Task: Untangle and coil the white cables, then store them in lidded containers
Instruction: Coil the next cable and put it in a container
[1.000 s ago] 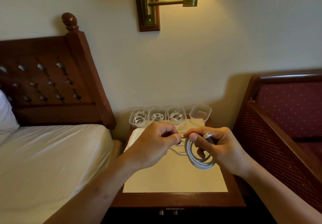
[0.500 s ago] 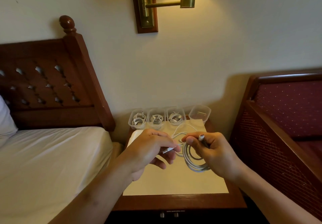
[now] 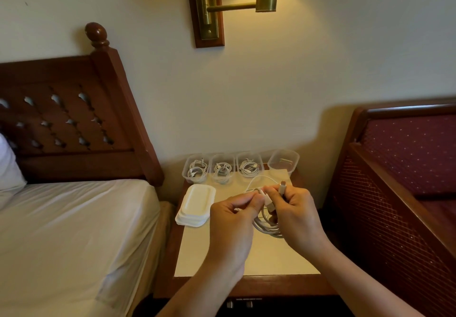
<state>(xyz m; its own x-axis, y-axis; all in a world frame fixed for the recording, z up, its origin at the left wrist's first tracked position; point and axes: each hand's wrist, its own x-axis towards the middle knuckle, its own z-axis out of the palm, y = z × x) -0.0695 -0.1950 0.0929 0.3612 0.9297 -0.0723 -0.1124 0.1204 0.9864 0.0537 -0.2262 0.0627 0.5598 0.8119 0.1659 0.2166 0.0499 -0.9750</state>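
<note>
Over the nightstand (image 3: 246, 284), my right hand (image 3: 293, 215) grips a coiled white cable (image 3: 265, 226), one connector sticking up between its fingers. My left hand (image 3: 232, 220) pinches the cable's loose end beside the right hand's fingertips; a free loop arcs behind both hands. Along the back edge stand three clear containers (image 3: 196, 167) with a coiled cable in each, and a fourth clear container (image 3: 283, 163) at the right with no cable in it. A stack of white lids (image 3: 196, 205) lies at the left of the cream mat.
A bed with a white sheet (image 3: 74, 230) and wooden headboard (image 3: 74, 119) sits left of the nightstand. A dark red upholstered chair (image 3: 399, 181) stands on the right. A brass wall lamp (image 3: 237, 1) hangs above.
My left hand has risen and brought the cable's loose end up against my right hand. The lid stack, hidden behind my left hand earlier, now shows.
</note>
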